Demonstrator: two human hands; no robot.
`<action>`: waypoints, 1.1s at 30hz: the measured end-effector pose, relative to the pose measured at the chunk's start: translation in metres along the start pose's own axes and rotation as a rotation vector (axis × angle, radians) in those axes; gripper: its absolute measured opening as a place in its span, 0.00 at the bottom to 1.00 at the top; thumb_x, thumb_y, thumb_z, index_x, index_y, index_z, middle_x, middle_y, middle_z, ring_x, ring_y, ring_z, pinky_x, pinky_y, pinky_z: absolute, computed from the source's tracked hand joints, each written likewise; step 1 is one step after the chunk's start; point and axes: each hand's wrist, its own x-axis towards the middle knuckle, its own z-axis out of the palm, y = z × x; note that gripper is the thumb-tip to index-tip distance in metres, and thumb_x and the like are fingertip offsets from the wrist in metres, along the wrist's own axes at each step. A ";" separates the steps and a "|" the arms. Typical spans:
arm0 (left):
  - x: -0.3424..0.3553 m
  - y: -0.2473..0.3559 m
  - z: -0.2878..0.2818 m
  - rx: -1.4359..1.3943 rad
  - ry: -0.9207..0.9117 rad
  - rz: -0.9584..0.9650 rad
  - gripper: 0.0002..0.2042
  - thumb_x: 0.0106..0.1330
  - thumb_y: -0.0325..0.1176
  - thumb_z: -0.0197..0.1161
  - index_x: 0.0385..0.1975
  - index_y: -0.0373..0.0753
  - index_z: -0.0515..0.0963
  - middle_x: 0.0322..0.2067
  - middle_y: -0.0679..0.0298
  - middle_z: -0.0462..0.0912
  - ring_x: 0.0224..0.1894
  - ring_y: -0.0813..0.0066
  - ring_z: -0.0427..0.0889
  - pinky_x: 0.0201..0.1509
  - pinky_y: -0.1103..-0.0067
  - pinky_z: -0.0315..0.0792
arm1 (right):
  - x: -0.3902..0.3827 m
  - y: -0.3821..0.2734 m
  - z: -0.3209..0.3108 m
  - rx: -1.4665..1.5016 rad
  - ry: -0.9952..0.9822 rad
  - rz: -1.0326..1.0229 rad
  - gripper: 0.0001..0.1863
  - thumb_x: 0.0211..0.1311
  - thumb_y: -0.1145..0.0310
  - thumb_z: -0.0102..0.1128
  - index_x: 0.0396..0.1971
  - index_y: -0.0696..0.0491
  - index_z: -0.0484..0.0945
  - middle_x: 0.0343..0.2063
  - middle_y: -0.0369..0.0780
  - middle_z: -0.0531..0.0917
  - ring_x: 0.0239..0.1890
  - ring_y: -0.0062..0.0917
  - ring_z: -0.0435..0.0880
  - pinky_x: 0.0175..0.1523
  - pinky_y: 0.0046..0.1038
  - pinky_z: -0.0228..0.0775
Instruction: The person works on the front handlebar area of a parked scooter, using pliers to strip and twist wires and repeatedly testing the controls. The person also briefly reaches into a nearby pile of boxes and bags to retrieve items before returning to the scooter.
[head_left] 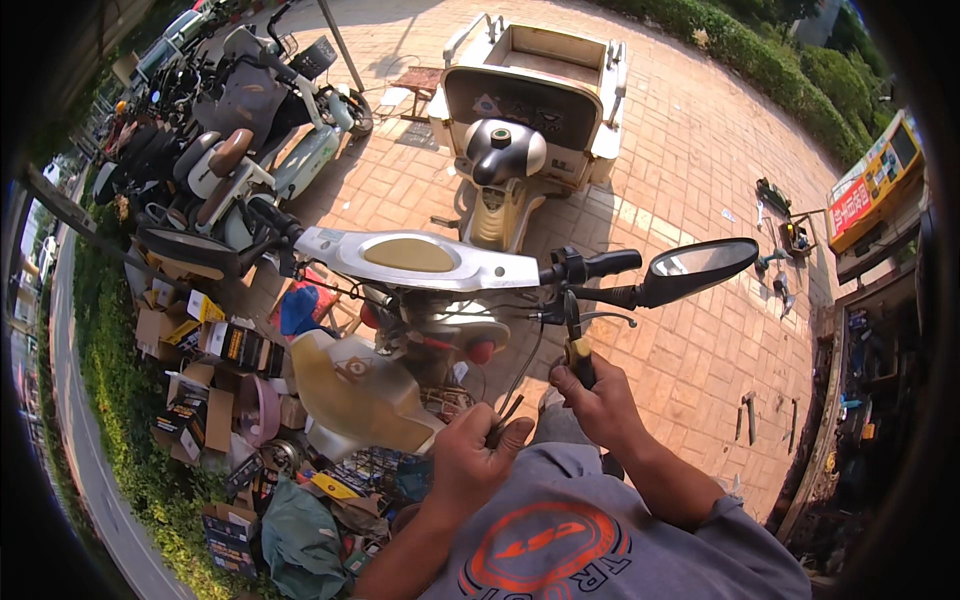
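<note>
In front of me stands a small electric tricycle with silver handlebars (405, 257) and an opened front. My left hand (476, 447) is closed round a thin black cable (529, 365), which hangs from the right side of the handlebars; a short dark end pokes out above the fist. My right hand (604, 402) grips a black-and-yellow hand tool (578, 350), pointing up toward the brake lever (607, 317). The tool's exact kind cannot be made out. A loose beige front panel (350, 395) leans left of the vehicle's front.
The right mirror (705, 270) juts out beyond the handgrip. Cardboard boxes (245, 345), a pink basin (260, 410) and a green bag (305, 530) crowd the left. Several scooters (250, 110) stand at far left. Hand tools (750, 418) lie on the brick paving at right.
</note>
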 end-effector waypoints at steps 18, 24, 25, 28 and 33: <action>0.021 -0.002 0.003 -0.392 0.014 -0.207 0.11 0.67 0.34 0.61 0.37 0.31 0.81 0.18 0.71 0.76 0.19 0.90 0.69 0.22 0.86 0.64 | -0.023 0.006 -0.001 -0.815 0.024 -0.640 0.14 0.50 0.69 0.64 0.35 0.61 0.77 0.46 0.50 0.75 0.46 0.44 0.75 0.51 0.39 0.69; 0.022 0.001 0.002 -0.335 0.057 -0.218 0.10 0.65 0.32 0.63 0.37 0.30 0.82 0.17 0.71 0.74 0.19 0.89 0.69 0.21 0.85 0.63 | -0.021 0.000 -0.004 -0.892 -0.014 -0.645 0.14 0.50 0.71 0.64 0.36 0.63 0.76 0.46 0.51 0.74 0.46 0.44 0.74 0.52 0.39 0.68; 0.022 0.001 0.001 -0.317 0.053 -0.214 0.10 0.64 0.32 0.63 0.38 0.30 0.82 0.17 0.70 0.74 0.19 0.89 0.69 0.21 0.85 0.63 | -0.020 -0.002 -0.006 -0.913 -0.023 -0.655 0.14 0.50 0.71 0.64 0.36 0.64 0.76 0.46 0.51 0.74 0.47 0.45 0.74 0.52 0.39 0.69; 0.022 0.000 0.000 -0.275 0.046 -0.205 0.10 0.64 0.31 0.64 0.38 0.30 0.82 0.18 0.69 0.75 0.19 0.89 0.70 0.21 0.85 0.64 | -0.018 -0.006 -0.008 -0.933 -0.047 -0.665 0.15 0.49 0.72 0.64 0.36 0.64 0.76 0.45 0.51 0.74 0.46 0.45 0.74 0.52 0.39 0.69; 0.021 -0.003 -0.002 -0.280 0.053 -0.202 0.09 0.63 0.30 0.64 0.38 0.31 0.82 0.18 0.68 0.76 0.20 0.88 0.70 0.22 0.84 0.64 | -0.017 -0.007 -0.009 -0.942 -0.098 -0.629 0.15 0.50 0.72 0.63 0.36 0.64 0.76 0.45 0.51 0.74 0.46 0.44 0.75 0.52 0.38 0.69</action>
